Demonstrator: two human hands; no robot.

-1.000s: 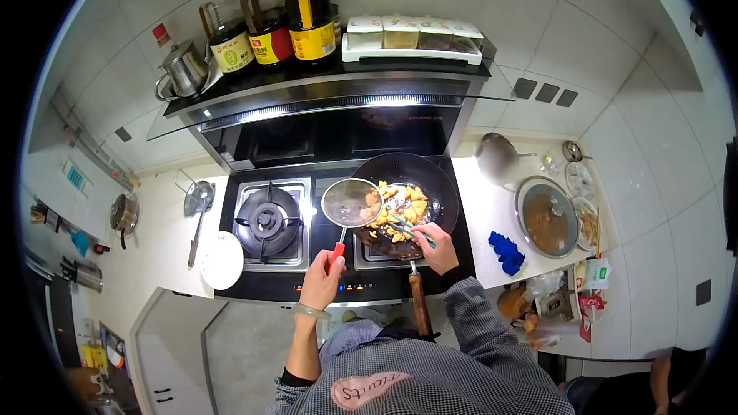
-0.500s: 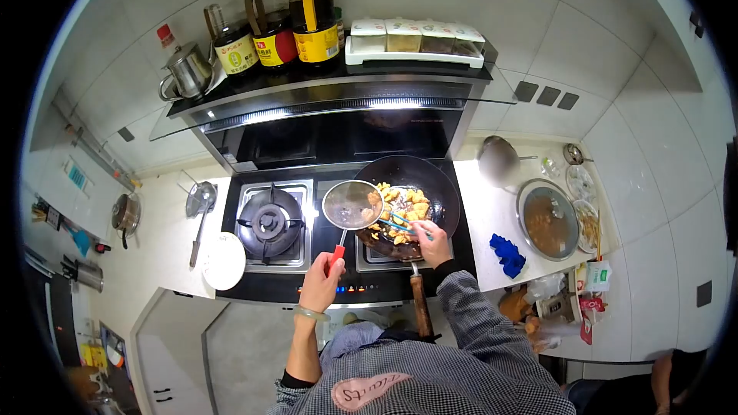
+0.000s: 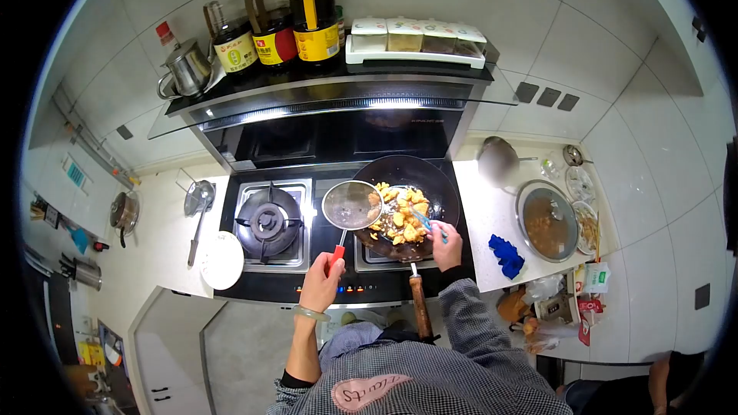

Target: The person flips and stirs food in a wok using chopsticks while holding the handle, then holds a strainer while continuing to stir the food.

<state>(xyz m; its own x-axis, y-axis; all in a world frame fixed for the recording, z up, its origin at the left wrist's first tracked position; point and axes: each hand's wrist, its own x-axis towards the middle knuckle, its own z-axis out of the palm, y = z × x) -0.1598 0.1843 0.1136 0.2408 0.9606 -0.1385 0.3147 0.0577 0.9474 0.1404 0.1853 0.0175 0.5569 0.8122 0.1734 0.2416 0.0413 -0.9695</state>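
Observation:
My left hand (image 3: 320, 283) is closed round the red handle of a mesh strainer (image 3: 352, 205), held over the left rim of a black wok (image 3: 440, 192). Golden fried pieces (image 3: 403, 214) lie in oil inside the wok, and the strainer's bowl overlaps some of them in view. Closed on blue chopsticks (image 3: 422, 220), my right hand (image 3: 445, 247) is above the wok's right front side, with the tips among the pieces. The wok's wooden handle (image 3: 420, 306) points toward my body.
An unused burner (image 3: 269, 221) and a white plate (image 3: 223, 260) are on the left. A steel bowl (image 3: 546, 220) and blue cloth (image 3: 506, 255) sit on the right counter. Sauce bottles (image 3: 314, 15) line the shelf above. Part of another person (image 3: 667, 380) shows at lower right.
My right hand has moved right and slightly toward me with the chopsticks, which now point more steeply into the pieces. The fried pieces have shifted in the wok. The strainer stays put.

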